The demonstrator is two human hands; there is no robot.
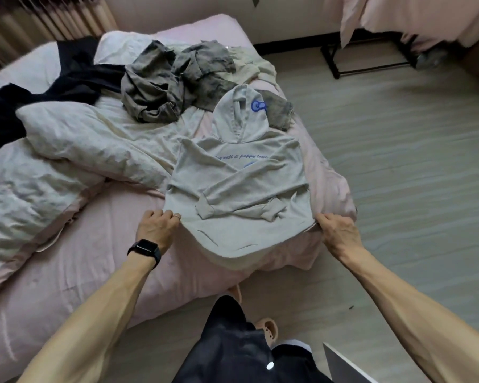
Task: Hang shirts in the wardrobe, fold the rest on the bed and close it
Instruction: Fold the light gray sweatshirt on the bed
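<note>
A light grey hoodie (241, 178) with blue lettering lies face up on the corner of the pink bed (100, 261). Its sleeves are crossed over the chest and its hood points away from me. My left hand (156, 229) pinches the hem's left corner, a black watch on that wrist. At the hem's right corner my right hand (336, 230) grips the cloth. The hem's middle sags over the bed's edge.
Beyond the hoodie lie crumpled grey-green clothes (166, 84) and a cream garment (256, 64). A black garment (67, 81) and a rumpled white duvet (67, 139) cover the bed's left. Wooden floor (398, 161) runs to the right, with a black metal frame (371, 64) at the back.
</note>
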